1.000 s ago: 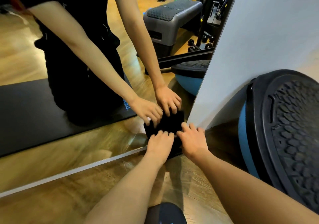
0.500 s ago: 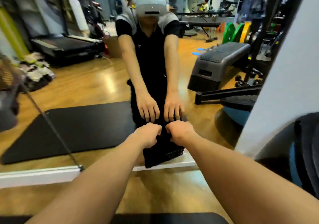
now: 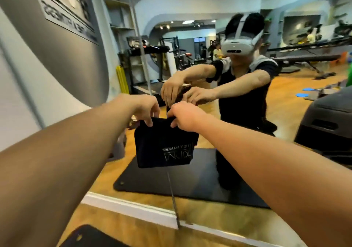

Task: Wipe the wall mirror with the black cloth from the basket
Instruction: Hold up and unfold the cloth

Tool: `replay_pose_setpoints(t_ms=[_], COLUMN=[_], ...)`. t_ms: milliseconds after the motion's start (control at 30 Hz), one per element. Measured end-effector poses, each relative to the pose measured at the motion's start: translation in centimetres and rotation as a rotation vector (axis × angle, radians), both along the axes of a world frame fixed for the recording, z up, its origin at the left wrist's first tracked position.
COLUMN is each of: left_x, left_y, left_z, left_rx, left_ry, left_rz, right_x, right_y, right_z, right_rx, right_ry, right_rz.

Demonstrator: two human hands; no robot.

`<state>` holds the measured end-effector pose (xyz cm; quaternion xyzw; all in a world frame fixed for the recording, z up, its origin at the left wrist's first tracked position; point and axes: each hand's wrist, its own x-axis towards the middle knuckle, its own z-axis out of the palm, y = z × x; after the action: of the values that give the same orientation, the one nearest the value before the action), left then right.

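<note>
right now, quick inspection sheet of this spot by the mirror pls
surface: wall mirror, vertical seam, white strip along its bottom edge; wooden floor below
job's things: black cloth with white lettering, hanging folded in front of the glass; basket not seen
clutter: dark mat corner at bottom edge
grips: left hand and right hand each pinch the cloth's top edge
cables: nothing seen
surroundings: gym gear seen in reflection, blurred

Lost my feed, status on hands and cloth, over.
Left hand and right hand both pinch black cloth top edge. Cloth hangs before mirror. Nothing blocking.
</note>
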<state>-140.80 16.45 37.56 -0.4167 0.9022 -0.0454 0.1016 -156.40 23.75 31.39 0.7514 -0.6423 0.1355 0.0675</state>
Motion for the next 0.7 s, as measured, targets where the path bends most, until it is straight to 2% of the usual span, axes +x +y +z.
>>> replay_pose_setpoints(t_ms=[200, 367, 700], left_x=[9.6, 15.5, 17.0], left_y=[-4.9, -6.1, -2.1], left_z=[12.6, 19.7, 30.4], left_rx=[-0.057, -0.142, -0.248], left_ry=[0.077, 0.166, 0.253], left_rz=[0.292, 0.471, 0.678], right_x=[9.6, 14.2, 15.5], right_y=[-8.9, -12.8, -14.4], right_z=[14.2, 23.5, 34.6], right_rx=[-0.031, -0.029, -0.060], right_ry=[-0.016, 0.023, 0.042], right_rz=[0.214, 0.312, 0.522])
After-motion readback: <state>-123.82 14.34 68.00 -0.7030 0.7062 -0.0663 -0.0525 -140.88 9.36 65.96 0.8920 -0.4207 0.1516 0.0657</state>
